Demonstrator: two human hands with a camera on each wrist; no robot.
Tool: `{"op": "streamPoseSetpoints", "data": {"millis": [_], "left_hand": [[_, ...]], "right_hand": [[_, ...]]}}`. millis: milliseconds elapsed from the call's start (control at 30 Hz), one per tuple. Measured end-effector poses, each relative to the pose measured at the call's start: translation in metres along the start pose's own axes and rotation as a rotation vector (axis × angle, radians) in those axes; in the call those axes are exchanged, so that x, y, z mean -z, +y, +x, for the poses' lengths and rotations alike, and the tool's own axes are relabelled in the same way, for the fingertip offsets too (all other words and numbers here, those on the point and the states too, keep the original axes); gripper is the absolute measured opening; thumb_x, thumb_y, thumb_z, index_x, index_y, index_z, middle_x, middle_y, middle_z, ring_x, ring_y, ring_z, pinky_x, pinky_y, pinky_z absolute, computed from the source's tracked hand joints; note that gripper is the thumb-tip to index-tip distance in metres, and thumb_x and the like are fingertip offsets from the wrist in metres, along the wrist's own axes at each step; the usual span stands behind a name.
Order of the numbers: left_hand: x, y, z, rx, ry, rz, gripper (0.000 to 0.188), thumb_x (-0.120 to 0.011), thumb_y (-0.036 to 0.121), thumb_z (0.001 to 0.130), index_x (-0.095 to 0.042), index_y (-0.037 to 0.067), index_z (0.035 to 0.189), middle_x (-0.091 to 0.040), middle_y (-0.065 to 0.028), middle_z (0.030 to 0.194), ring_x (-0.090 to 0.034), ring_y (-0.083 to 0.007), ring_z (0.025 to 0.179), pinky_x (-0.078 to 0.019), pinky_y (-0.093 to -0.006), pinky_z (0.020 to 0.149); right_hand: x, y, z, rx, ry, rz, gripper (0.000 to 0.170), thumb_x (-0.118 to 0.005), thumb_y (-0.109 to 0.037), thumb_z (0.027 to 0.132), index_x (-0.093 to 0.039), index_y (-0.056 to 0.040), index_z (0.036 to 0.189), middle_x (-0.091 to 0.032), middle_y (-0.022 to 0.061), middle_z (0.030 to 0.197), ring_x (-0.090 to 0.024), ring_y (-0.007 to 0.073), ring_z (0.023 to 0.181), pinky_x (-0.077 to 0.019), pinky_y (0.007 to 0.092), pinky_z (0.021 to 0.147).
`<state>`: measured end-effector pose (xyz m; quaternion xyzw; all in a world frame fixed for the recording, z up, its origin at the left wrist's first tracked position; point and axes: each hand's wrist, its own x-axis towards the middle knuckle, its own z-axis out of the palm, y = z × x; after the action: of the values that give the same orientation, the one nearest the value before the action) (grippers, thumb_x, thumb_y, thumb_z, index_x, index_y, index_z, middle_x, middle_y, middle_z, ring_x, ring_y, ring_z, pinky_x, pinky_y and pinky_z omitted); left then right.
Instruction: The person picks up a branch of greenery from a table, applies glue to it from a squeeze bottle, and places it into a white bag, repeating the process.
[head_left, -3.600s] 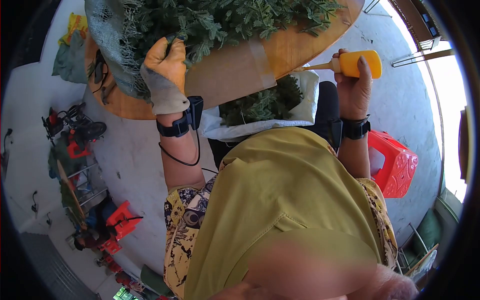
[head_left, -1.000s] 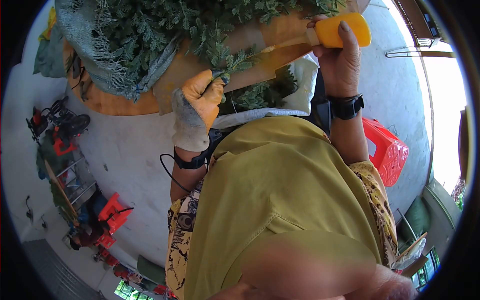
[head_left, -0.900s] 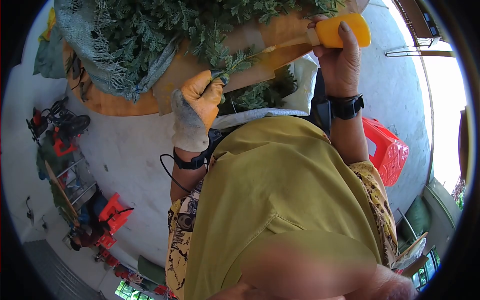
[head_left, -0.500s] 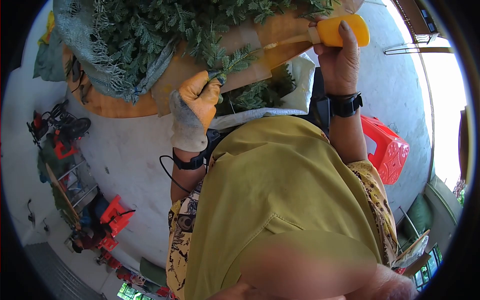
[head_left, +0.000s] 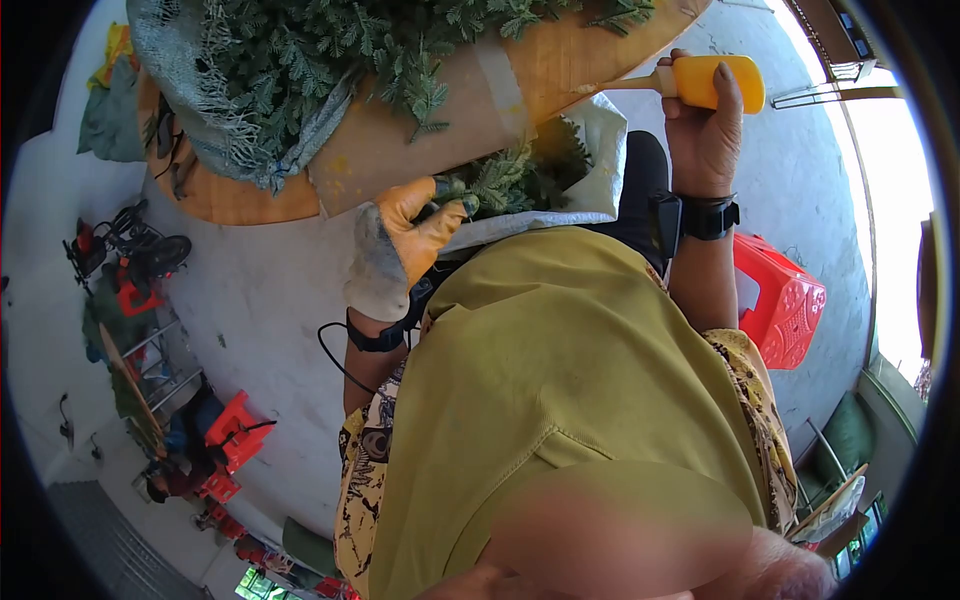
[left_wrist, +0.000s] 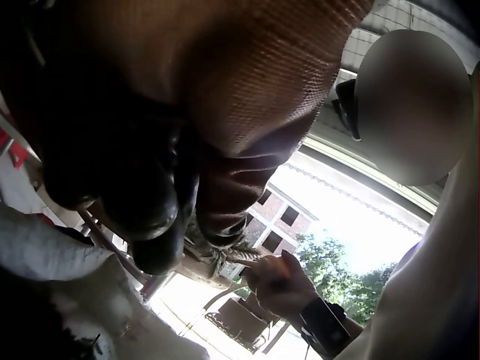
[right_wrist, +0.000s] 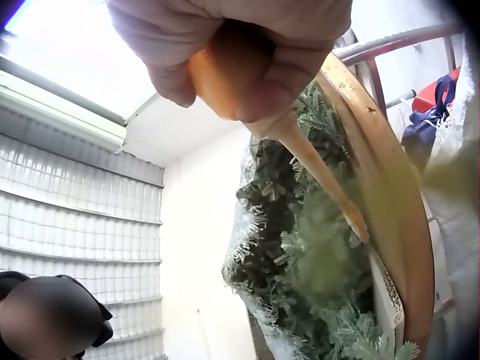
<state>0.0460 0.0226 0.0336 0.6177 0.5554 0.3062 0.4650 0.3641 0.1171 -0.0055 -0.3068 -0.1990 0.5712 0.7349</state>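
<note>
Left forearm (head_left: 370, 368) extends forward, gloved left grip (head_left: 402, 238) angled inward, thumb and forefinger bent toward each other; can't tell if they're pinching. Bare right grip (head_left: 705, 145) sits further forward than the left, in line with the right forearm (head_left: 702, 285), fingers curled in a hold, thumb (head_left: 727, 88) opposing them.

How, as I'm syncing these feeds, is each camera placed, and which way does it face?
Head: on the person's head, facing forward and down at the table and greenery; left hand, right hand, olive garment show.
Left wrist: worn there, looking past the left hand to a building outdoors; the right hand and a blurred head show.
Right wrist: worn there, looking along the yellow bottle toward the greenery; the right hand and blurred head show.
Head and right wrist both show the yellow bottle.
</note>
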Motion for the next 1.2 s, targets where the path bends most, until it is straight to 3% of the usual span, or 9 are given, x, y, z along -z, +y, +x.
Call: {"op": "streamPoseSetpoints", "data": {"millis": [167, 200, 300, 367, 633, 767, 833, 933, 1200], "left_hand": [[0.001, 0.030, 0.015, 0.097, 0.497, 0.118, 0.029, -0.076, 0.016, 0.086, -0.065, -0.003, 0.106, -0.063, 0.0011, 0.073, -0.052, -0.0053, 0.066, -0.0437, -0.0248, 0.057], [0.001, 0.022, 0.024, -0.057, 0.547, 0.295, 0.029, -0.075, 0.019, 0.086, -0.065, 0.000, 0.105, -0.065, -0.0046, 0.070, -0.058, -0.0125, 0.061, -0.0446, -0.0306, 0.054], [0.003, 0.026, 0.045, -0.174, 0.528, 0.768, 0.027, -0.072, 0.023, 0.086, -0.065, 0.002, 0.102, -0.065, -0.0128, 0.069, -0.061, -0.0266, 0.059, -0.0456, -0.0362, 0.054], [0.001, 0.015, 0.055, -0.197, 0.544, 0.741, 0.023, -0.068, 0.025, 0.087, -0.066, 0.004, 0.095, -0.062, -0.0201, 0.070, -0.059, -0.0383, 0.063, -0.0461, -0.0405, 0.055], [0.022, 0.031, 0.047, 0.196, 0.243, 0.022, 0.012, -0.064, 0.011, 0.089, -0.069, 0.000, 0.092, -0.053, 0.0083, 0.069, -0.044, -0.0016, 0.063, -0.0351, -0.0208, 0.054], [0.028, 0.015, 0.053, 0.101, 0.258, 0.144, 0.013, -0.064, 0.011, 0.089, -0.069, 0.000, 0.095, -0.055, 0.0084, 0.072, -0.046, -0.0019, 0.065, -0.0378, -0.0208, 0.056], [0.021, 0.014, 0.056, -0.138, 0.442, 0.287, 0.010, -0.067, 0.011, 0.087, -0.063, 0.002, 0.091, -0.060, -0.0058, 0.068, -0.054, -0.0149, 0.059, -0.0446, -0.0324, 0.056], [0.021, 0.025, 0.057, -0.355, 0.372, 0.646, 0.010, -0.065, 0.009, 0.086, -0.062, 0.007, 0.095, -0.061, -0.0121, 0.070, -0.061, -0.0292, 0.063, -0.0476, -0.0383, 0.057], [0.020, 0.026, 0.068, -0.286, 0.151, 0.920, 0.014, -0.069, 0.011, 0.082, -0.063, 0.005, 0.094, -0.063, -0.0179, 0.075, -0.060, -0.0375, 0.069, -0.0465, -0.0427, 0.059]], "right_hand": [[0.000, 0.002, -0.003, -0.022, 0.024, 0.000, 0.035, -0.064, -0.026, 0.092, -0.057, 0.0042, 0.109, -0.068, 0.0195, 0.100, -0.066, 0.0252, 0.085, -0.0488, 0.0295, 0.057], [-0.001, 0.002, -0.004, -0.022, 0.022, 0.002, 0.035, -0.064, -0.026, 0.092, -0.057, 0.0042, 0.109, -0.068, 0.0195, 0.100, -0.066, 0.0252, 0.085, -0.0488, 0.0295, 0.057], [-0.006, 0.001, -0.007, -0.018, 0.047, 0.004, 0.036, -0.064, -0.026, 0.091, -0.057, 0.0045, 0.109, -0.068, 0.0197, 0.099, -0.067, 0.0255, 0.084, -0.0488, 0.0292, 0.056], [-0.007, 0.000, -0.009, -0.031, 0.020, -0.003, 0.035, -0.064, -0.026, 0.091, -0.057, 0.0047, 0.108, -0.068, 0.0193, 0.100, -0.067, 0.0258, 0.085, -0.0487, 0.0287, 0.056], [-0.013, 0.000, -0.008, -0.026, 0.003, 0.012, 0.035, -0.063, -0.026, 0.092, -0.058, 0.0045, 0.108, -0.067, 0.0195, 0.100, -0.067, 0.0269, 0.087, -0.0494, 0.0280, 0.055], [-0.016, 0.000, -0.008, -0.014, 0.003, 0.015, 0.034, -0.062, -0.026, 0.092, -0.058, 0.0044, 0.107, -0.067, 0.0197, 0.102, -0.066, 0.0260, 0.085, -0.0493, 0.0276, 0.055], [-0.011, 0.000, -0.007, -0.020, 0.000, 0.010, 0.034, -0.062, -0.026, 0.092, -0.058, 0.0044, 0.107, -0.068, 0.0195, 0.102, -0.066, 0.0256, 0.083, -0.0493, 0.0275, 0.055], [-0.009, 0.000, -0.008, -0.032, 0.015, -0.004, 0.033, -0.061, -0.026, 0.093, -0.059, 0.0044, 0.107, -0.068, 0.0193, 0.101, -0.066, 0.0246, 0.080, -0.0492, 0.0275, 0.055], [-0.007, -0.001, -0.009, -0.044, -0.007, -0.005, 0.034, -0.062, -0.026, 0.092, -0.060, 0.0047, 0.106, -0.069, 0.0194, 0.100, -0.066, 0.0239, 0.079, -0.0492, 0.0284, 0.057]]}}
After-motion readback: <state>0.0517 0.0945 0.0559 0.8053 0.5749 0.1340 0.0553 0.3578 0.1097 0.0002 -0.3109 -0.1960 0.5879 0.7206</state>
